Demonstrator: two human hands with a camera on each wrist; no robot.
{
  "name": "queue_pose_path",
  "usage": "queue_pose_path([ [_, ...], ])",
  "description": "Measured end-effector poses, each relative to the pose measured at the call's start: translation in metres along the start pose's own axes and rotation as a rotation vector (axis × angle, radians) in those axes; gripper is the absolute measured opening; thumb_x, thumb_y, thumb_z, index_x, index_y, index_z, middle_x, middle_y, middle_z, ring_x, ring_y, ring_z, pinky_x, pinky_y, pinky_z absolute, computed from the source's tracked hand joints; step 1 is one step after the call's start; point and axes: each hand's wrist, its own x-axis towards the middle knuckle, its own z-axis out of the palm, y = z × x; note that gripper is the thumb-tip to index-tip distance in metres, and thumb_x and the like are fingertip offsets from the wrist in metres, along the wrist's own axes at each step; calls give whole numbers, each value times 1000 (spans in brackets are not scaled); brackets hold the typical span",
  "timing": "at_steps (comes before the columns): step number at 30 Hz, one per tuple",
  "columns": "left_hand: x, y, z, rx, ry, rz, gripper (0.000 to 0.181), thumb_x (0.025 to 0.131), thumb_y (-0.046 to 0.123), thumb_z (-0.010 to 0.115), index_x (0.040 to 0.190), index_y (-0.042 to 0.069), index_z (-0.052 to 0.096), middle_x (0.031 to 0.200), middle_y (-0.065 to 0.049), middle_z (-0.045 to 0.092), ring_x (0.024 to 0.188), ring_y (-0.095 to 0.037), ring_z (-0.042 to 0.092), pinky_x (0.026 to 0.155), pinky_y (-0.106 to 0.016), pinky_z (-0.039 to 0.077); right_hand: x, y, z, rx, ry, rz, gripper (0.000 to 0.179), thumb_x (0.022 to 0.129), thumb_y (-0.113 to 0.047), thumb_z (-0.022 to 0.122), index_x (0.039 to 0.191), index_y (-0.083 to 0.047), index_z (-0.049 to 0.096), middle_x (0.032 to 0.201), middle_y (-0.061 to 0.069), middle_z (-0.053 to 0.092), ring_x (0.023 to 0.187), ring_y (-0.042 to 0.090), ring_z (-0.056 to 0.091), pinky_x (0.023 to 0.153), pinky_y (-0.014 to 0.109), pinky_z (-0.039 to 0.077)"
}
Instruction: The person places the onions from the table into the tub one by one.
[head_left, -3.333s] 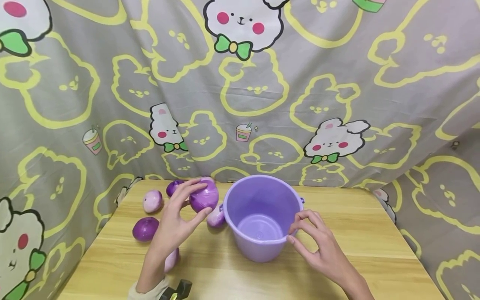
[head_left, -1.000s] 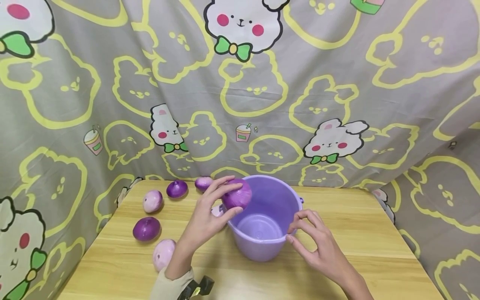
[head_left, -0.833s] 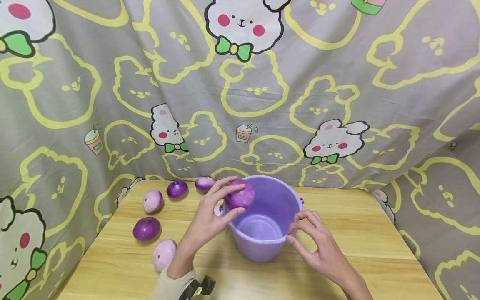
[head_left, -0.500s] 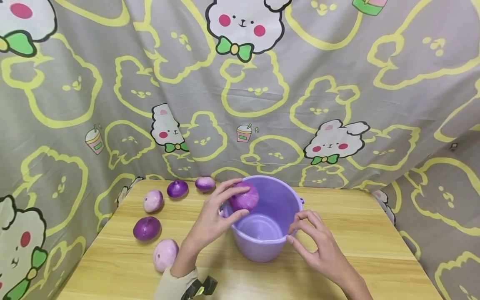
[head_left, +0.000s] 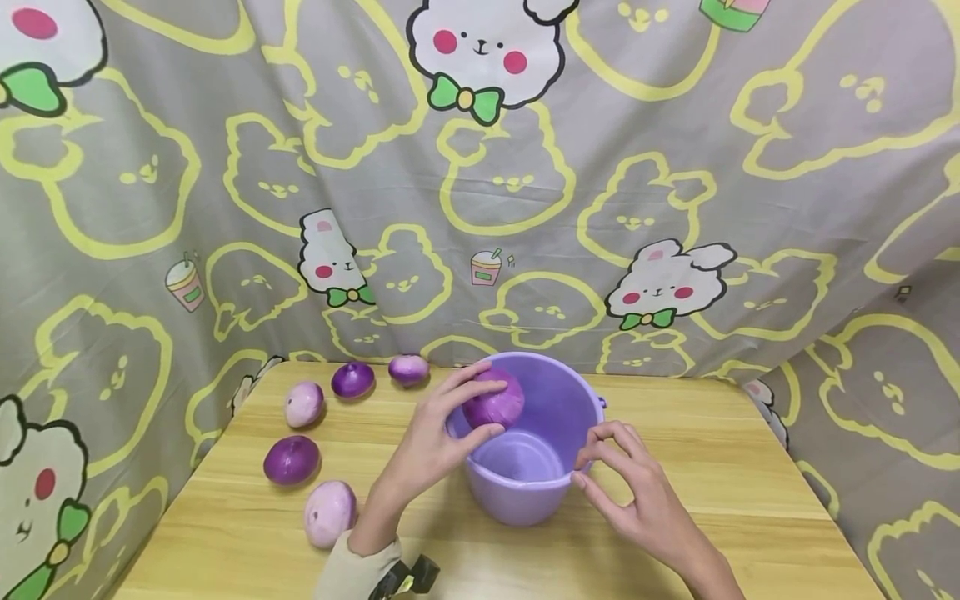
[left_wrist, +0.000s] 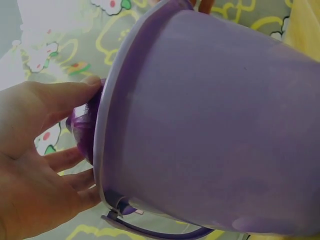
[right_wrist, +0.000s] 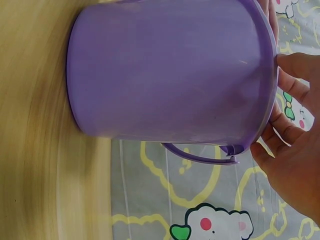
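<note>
My left hand [head_left: 435,433] grips a purple onion [head_left: 501,402] between thumb and fingers, at the left side of the mouth of a lilac bucket [head_left: 525,500]. In the left wrist view the bucket's rim covers part of the onion [left_wrist: 87,125], while the thumb and fingers of the left hand [left_wrist: 35,155] reach round it. Thumb and fingertips of my right hand [head_left: 637,492] pinch the bucket's right rim, and the right wrist view shows the right hand [right_wrist: 295,145] at that rim too. The bucket stands upright, its visible floor bare.
Several more onions lie on the wooden table [head_left: 720,492] left of the bucket, among them a dark purple onion [head_left: 292,460] and a pale onion [head_left: 330,514]. A patterned curtain [head_left: 525,208] hangs right behind the table. The bucket's handle [right_wrist: 195,157] hangs down at its far side.
My left hand has carried the onion rightward from beside the bucket to inside the left part of its mouth. The right hand has stayed on the rim, and the bucket has not moved.
</note>
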Motion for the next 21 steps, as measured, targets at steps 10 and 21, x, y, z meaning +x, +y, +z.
queue_pose_path([
  [10,3,-1,3,22,-26,-15,44,86,22,86,127,23,72,145,-3,55,138,-17,47,115,-40,40,1,0,1,14,8,-15,30,82,-4,81,102,-24,70,110,-4,59,109,18,51,101,25,39],
  [21,5,-5,7,28,-41,30,43,86,17,86,127,19,73,145,-4,56,139,-24,49,113,-41,43,2,-1,0,12,7,-13,30,82,-4,81,101,-24,70,110,-4,59,109,18,51,101,25,38],
])
